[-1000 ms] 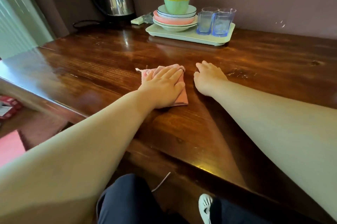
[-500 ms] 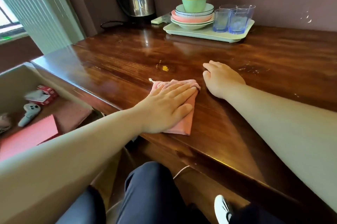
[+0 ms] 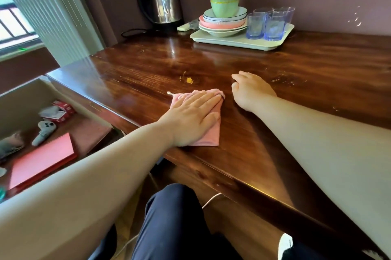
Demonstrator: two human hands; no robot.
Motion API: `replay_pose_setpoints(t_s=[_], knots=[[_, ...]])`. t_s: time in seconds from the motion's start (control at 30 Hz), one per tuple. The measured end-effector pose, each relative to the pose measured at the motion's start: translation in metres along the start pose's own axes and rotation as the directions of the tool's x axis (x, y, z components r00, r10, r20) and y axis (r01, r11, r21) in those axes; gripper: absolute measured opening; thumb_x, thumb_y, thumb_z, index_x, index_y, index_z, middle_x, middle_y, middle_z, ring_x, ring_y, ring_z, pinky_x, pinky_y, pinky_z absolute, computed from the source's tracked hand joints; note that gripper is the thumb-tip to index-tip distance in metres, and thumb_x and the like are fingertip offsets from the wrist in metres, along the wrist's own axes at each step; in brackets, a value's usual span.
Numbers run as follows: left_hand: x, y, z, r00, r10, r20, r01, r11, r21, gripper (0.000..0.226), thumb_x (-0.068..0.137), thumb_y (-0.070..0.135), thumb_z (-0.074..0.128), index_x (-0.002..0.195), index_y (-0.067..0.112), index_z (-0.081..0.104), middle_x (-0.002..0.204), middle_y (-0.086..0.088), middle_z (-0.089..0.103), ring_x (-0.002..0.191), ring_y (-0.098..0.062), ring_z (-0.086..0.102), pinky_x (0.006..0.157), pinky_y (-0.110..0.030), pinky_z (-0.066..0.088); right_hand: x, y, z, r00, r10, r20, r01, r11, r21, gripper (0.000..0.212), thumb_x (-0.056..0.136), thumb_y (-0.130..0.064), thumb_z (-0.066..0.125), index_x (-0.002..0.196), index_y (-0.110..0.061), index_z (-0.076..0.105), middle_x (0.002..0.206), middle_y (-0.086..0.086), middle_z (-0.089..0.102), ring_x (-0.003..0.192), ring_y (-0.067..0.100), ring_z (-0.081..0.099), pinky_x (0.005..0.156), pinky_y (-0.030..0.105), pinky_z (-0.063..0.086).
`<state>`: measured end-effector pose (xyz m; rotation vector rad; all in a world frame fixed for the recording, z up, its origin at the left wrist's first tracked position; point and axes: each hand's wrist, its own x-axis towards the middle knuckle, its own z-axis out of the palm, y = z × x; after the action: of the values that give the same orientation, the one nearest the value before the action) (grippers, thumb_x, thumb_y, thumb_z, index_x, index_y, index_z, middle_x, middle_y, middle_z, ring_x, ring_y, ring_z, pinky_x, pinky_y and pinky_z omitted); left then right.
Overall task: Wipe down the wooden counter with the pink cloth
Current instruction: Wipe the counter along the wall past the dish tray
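At frame centre the left hand [image 3: 193, 118] pressed flat, fingers spread, on the pink cloth [image 3: 208, 136], the yellow crumb [image 3: 189, 80] just above it.

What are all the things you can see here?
wooden counter: one, dark brown, filling the middle
pink cloth: one, pink, near the counter's front edge
crumb: one, yellow, beyond the cloth
kettle: one, silver, back by the wall
tray: one, pale green, back right of the kettle
bowls and plates: a stack, green, white, pink, on the tray
glasses: several, blue, on the tray
game controller: one, grey, low shelf at left
notebook: one, red, low shelf
left hand: flat on the cloth
right hand: resting on the counter
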<state>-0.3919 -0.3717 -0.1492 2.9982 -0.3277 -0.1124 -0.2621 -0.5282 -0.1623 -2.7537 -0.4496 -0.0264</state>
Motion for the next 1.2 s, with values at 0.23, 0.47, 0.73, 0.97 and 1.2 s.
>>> replay_pose_setpoints(t_s=[0.23,0.47,0.73,0.97,1.2], knots=[[-0.014,0.008,0.008,0.982,0.18,-0.061,-0.182,0.983,-0.027,0.06,0.098,0.056,0.014,0.153,0.037,0.004,0.156,0.024,-0.008,0.136,0.014,-0.022,0.112,-0.02,-0.02,0.001,0.025,-0.032,0.994,-0.073,-0.077,0.079,0.994,0.07,0.048,0.108,-0.018,0.032,0.155,-0.022,0.038,0.166,0.0,0.024,0.153,0.018,0.017,0.125,0.034,0.012],[-0.006,0.023,0.011,0.988,0.151,-0.029,-0.15,0.988,0.023,0.059,0.1,0.051,0.015,0.155,0.032,0.001,0.161,0.016,-0.009,0.143,0.002,-0.019,0.119,-0.038,-0.01,-0.009,0.058,-0.03,0.926,0.349,-0.143,-0.366,0.923,-0.118,0.054,0.107,-0.039,0.029,0.156,-0.017,0.031,0.165,0.005,0.022,0.151,0.025,0.021,0.123,0.044,0.019],[0.018,0.037,0.003,0.996,0.087,-0.009,-0.086,0.996,0.022,0.056,0.103,0.045,0.017,0.154,0.032,0.001,0.161,0.016,-0.008,0.144,-0.001,-0.015,0.119,-0.037,-0.009,-0.016,0.065,-0.025,0.897,0.432,-0.09,-0.441,0.884,-0.157,0.065,0.106,-0.052,0.017,0.161,-0.017,0.017,0.169,0.005,0.009,0.155,0.024,0.008,0.126,0.045,0.006],[0.007,0.036,0.016,0.983,0.165,-0.077,-0.166,0.986,0.001,0.062,0.096,0.056,0.01,0.154,0.036,0.001,0.159,0.02,-0.008,0.141,0.006,-0.018,0.119,-0.034,-0.01,-0.02,0.062,-0.025,0.901,0.43,-0.061,-0.434,0.881,-0.188,0.066,0.106,-0.053,0.015,0.162,-0.019,0.009,0.17,0.005,0.002,0.156,0.024,0.002,0.126,0.044,0.003],[0.041,0.056,0.017,0.984,0.15,-0.093,-0.143,0.987,0.075,0.06,0.1,0.051,0.009,0.155,0.029,0.001,0.162,0.011,-0.004,0.147,-0.007,-0.011,0.119,-0.04,-0.008,-0.017,0.064,-0.022,0.896,0.439,-0.064,-0.443,0.877,-0.186,0.066,0.106,-0.053,0.017,0.162,-0.019,0.01,0.17,0.005,0.003,0.156,0.024,0.002,0.126,0.044,0.004]])
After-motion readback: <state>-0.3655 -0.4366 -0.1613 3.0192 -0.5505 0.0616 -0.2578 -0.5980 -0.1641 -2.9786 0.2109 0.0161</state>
